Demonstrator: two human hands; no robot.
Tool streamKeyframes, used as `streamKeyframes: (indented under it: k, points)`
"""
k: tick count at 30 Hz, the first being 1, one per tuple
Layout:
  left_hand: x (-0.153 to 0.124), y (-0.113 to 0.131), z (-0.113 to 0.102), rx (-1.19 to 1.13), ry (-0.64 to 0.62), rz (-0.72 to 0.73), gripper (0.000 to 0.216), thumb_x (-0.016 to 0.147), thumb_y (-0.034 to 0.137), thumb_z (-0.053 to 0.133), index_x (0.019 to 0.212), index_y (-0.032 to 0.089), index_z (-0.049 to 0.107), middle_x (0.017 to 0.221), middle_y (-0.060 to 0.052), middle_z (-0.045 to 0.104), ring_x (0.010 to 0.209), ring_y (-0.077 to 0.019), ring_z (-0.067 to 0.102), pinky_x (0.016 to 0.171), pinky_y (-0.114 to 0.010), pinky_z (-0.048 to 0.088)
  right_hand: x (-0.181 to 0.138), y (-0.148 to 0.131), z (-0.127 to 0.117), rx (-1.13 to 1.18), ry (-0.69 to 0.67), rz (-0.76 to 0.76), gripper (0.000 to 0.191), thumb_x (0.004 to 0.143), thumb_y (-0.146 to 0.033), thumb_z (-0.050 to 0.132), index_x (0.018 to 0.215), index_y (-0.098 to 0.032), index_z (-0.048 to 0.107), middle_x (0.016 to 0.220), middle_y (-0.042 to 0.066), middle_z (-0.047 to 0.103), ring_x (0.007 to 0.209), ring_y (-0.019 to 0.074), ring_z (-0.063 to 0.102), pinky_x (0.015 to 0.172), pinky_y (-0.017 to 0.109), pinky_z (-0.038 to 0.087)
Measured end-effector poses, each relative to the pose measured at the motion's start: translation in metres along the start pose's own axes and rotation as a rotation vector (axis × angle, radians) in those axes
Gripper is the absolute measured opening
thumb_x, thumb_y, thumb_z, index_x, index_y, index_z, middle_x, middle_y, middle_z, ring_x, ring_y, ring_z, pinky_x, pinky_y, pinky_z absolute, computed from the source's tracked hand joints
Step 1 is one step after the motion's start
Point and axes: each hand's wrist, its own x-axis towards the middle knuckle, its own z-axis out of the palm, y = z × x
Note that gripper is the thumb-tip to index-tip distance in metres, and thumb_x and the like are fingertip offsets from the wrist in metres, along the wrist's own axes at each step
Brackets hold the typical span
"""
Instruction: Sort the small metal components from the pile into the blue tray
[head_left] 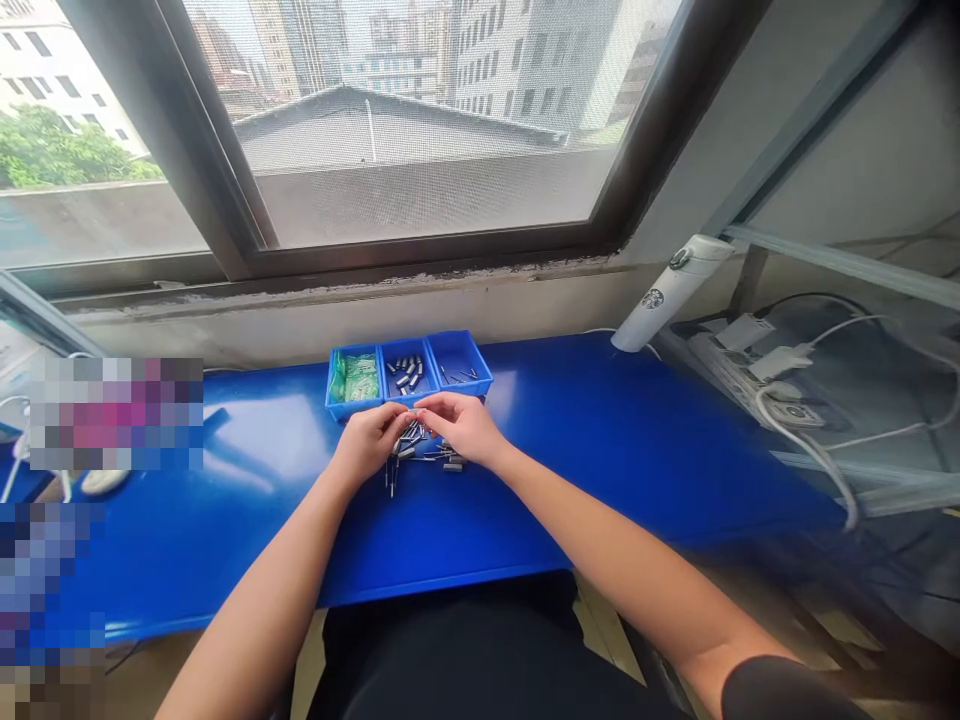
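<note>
My left hand (371, 437) and my right hand (459, 424) meet over a small pile of loose metal parts (429, 455) on the blue table (600, 440). Both hands are closed in a pinch, fingertips touching around a tiny grey part between them. It is too small to name. Just behind the hands stands a row of three blue bins (409, 372): the left one holds green pieces (355, 379), the middle one small grey cylinders (406, 374), the right one a few thin pins (459, 374).
A white tumbler (670, 292) leans at the table's back right. A power strip with white cables (780, 380) lies on the right. A window with a dark frame (420, 260) runs behind the table. Blurred-out patches cover the left side.
</note>
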Motion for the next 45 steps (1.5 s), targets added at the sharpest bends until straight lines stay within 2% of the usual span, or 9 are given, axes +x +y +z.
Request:
streamKeyframes:
  k: [2,6,10,17,20,26,35,39,45]
  points:
    - [-0.0003,0.0005,0.0004,-0.014,0.003,-0.009,0.029,0.094,0.041,0.055,0.088,0.016,0.068,0.059,0.002,0.059,0.051,-0.0092,0.05,0.051,-0.02,0.038,0.0006,-0.0003,0.0,0.011,0.001,0.012,0.038,0.072,-0.047,0.075,0.092,-0.015,0.071,0.078,0.005,0.072,0.063,0.0141,0.063,0.062,0.03,0.055]
    - [-0.0016,0.0015,0.0019,-0.073,0.031,-0.016,0.028,0.088,0.042,0.063,0.1,0.017,0.067,0.056,0.006,0.052,0.046,-0.0073,0.044,0.048,-0.019,0.037,0.0024,0.0004,-0.0009,0.035,0.0,0.04,0.039,0.071,-0.049,0.076,0.089,-0.015,0.072,0.073,0.004,0.071,0.058,0.0124,0.061,0.059,0.028,0.054]
    - [-0.0019,0.0021,0.0019,-0.068,0.034,0.004,0.025,0.091,0.039,0.06,0.103,0.019,0.067,0.056,0.006,0.051,0.047,-0.007,0.044,0.049,-0.018,0.037,0.0025,0.0007,-0.0009,0.026,0.008,0.035,0.038,0.071,-0.049,0.076,0.088,-0.015,0.073,0.072,0.004,0.071,0.057,0.0116,0.06,0.057,0.026,0.053]
    - [-0.0003,0.0013,-0.0003,-0.004,0.037,0.011,0.027,0.093,0.04,0.056,0.088,0.016,0.067,0.061,0.002,0.06,0.051,-0.009,0.049,0.051,-0.02,0.039,0.0001,-0.0013,0.0012,0.024,0.002,0.022,0.04,0.069,-0.049,0.078,0.091,-0.016,0.072,0.076,0.004,0.072,0.06,0.0121,0.061,0.059,0.027,0.055]
    - [-0.0002,0.0013,0.0002,-0.035,0.041,0.008,0.028,0.092,0.041,0.057,0.083,0.016,0.066,0.058,0.003,0.056,0.05,-0.0084,0.046,0.049,-0.02,0.037,0.0004,-0.0012,0.001,0.012,-0.018,0.047,0.04,0.07,-0.049,0.077,0.09,-0.015,0.072,0.073,0.003,0.07,0.06,0.0122,0.061,0.058,0.026,0.054]
    - [-0.0021,0.0027,0.0034,-0.126,0.037,-0.005,0.029,0.084,0.04,0.068,0.103,0.017,0.066,0.054,0.007,0.048,0.046,-0.0067,0.041,0.046,-0.018,0.036,-0.0003,-0.0028,-0.0011,-0.079,-0.043,0.052,0.036,0.078,-0.051,0.068,0.082,-0.016,0.072,0.072,0.004,0.07,0.06,0.0132,0.06,0.058,0.027,0.052]
    - [-0.0014,0.0026,0.0027,-0.068,0.026,0.008,0.025,0.091,0.038,0.06,0.103,0.017,0.067,0.055,0.006,0.05,0.047,-0.0073,0.043,0.048,-0.019,0.036,0.0001,-0.0012,-0.0007,-0.035,-0.018,0.037,0.035,0.073,-0.048,0.073,0.087,-0.016,0.072,0.075,0.003,0.069,0.06,0.0131,0.06,0.058,0.027,0.052]
    - [-0.0016,0.0007,0.002,-0.03,0.018,0.015,0.024,0.093,0.034,0.057,0.106,0.016,0.066,0.059,0.003,0.056,0.05,-0.0084,0.047,0.05,-0.02,0.037,0.0008,0.0005,-0.0004,0.023,0.002,0.017,0.037,0.07,-0.045,0.077,0.092,-0.016,0.07,0.076,0.004,0.07,0.062,0.0132,0.062,0.06,0.028,0.053]
    - [-0.0014,0.0046,-0.0018,-0.02,-0.028,0.004,0.025,0.097,0.034,0.049,0.097,0.016,0.066,0.068,0.0,0.065,0.056,-0.0103,0.053,0.054,-0.021,0.04,0.0008,-0.0016,-0.0002,0.07,0.008,0.036,0.04,0.066,-0.045,0.081,0.091,-0.016,0.071,0.071,0.002,0.069,0.059,0.0127,0.061,0.06,0.028,0.053]
